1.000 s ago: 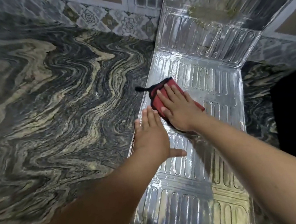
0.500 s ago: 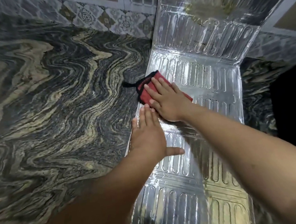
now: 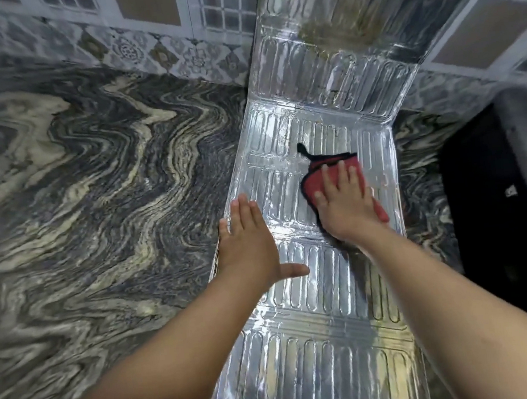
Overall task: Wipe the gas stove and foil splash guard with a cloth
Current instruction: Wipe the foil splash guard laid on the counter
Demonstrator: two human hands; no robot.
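Right hand [image 3: 348,205] flat, fingers straight, presses red black-edged cloth [image 3: 318,179] onto ribbed silver foil splash guard [image 3: 317,339] lying on marbled stone counter [image 3: 95,199]. Guard's long axis runs away from person; unwiped panels likely nearer. Left hand [image 3: 247,242] flat, pins guard's left edge.

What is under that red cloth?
The red cloth lies flat on the ribbed foil splash guard, pressed down by the right hand. Bare foil shows all around it; the patch directly beneath is covered, so its state cannot be seen.
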